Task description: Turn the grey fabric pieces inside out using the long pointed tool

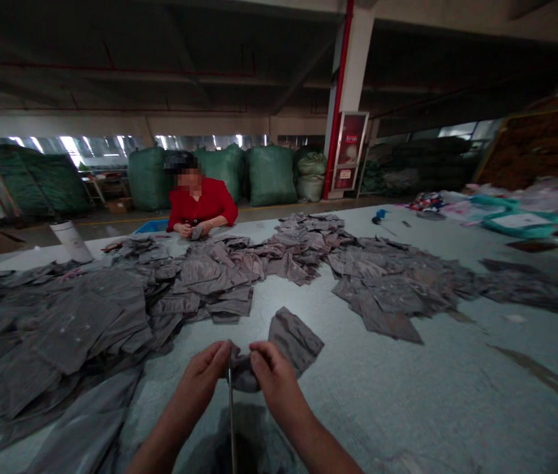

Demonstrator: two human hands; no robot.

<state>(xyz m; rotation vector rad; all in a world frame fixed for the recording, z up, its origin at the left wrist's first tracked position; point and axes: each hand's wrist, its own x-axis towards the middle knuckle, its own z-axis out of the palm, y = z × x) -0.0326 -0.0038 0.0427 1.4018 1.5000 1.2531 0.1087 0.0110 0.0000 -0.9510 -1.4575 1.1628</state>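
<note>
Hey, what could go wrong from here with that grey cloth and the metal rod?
The thin metal rod reaches up to the grey cloth piece bunched between the left hand and right hand, so its tip might snag the cloth or prick a finger. The left forearm also lies close to the heaped grey cloth pieces, and could drag some out of place.

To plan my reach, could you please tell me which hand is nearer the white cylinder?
Left hand: below and right of the white cylinder; right hand: further right.
</note>
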